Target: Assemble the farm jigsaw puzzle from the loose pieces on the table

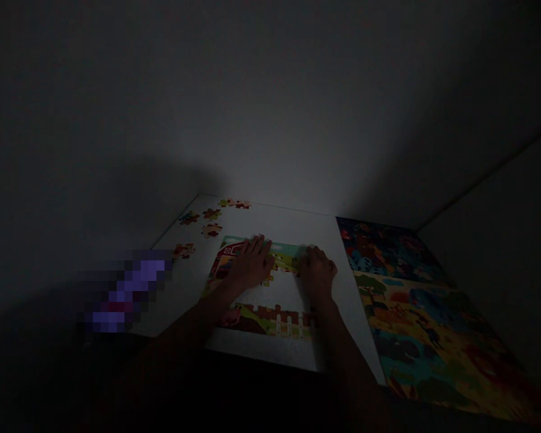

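In dim light, my white table (356, 343) bears a part-built puzzle (261, 323) around its middle: a fence strip nearest me, bare white inside, a green-and-blue row farther off. To the right lie a yellowish animal picture (415, 337), near, and a dark blue picture (383, 249), far. Loose pieces (211, 230) lie far left; beyond stands a plain wall (270, 120). My forearms reach from the near side, hands apart. My left hand (252, 264) rests flat on the puzzle's far left; my right hand (316, 273) curls at its far right, whether gripping I cannot tell.
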`<control>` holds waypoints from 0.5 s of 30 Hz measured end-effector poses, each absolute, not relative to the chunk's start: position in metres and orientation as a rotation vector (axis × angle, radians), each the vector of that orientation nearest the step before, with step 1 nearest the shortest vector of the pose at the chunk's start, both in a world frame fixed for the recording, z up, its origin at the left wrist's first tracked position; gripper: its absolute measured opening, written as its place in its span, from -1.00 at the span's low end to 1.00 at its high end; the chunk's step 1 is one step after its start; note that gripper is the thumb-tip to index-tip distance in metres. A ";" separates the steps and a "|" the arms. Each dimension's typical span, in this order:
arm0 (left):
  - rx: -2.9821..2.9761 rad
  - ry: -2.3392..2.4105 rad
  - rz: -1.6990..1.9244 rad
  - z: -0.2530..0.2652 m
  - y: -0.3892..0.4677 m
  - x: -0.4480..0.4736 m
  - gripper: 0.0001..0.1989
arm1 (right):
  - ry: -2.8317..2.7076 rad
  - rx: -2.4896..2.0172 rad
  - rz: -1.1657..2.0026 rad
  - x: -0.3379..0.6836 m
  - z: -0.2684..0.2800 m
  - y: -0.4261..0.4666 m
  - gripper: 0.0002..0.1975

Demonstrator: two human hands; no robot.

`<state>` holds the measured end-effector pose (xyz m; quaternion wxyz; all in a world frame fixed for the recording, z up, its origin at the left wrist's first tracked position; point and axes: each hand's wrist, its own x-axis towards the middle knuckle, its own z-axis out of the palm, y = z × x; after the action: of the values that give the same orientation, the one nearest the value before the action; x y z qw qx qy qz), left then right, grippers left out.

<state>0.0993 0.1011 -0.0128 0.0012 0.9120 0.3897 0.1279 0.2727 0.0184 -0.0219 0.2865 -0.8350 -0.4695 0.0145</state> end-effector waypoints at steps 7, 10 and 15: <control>2.820 1.221 0.481 -0.021 0.099 0.099 -0.43 | -1.500 -2.565 -0.030 0.272 -0.029 0.020 -0.33; 2.791 1.206 0.541 -0.024 0.098 0.099 -0.42 | -1.593 -2.605 -0.046 0.277 -0.034 0.019 -0.33; 2.705 1.186 0.587 -0.023 0.097 0.099 -0.42 | -1.512 -2.684 0.017 0.280 -0.027 0.022 -0.34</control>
<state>0.0992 0.0967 -0.0235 0.0650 0.8965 0.3928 0.1944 0.2799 0.0218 -0.0272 0.0302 -0.8708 -0.4907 0.0055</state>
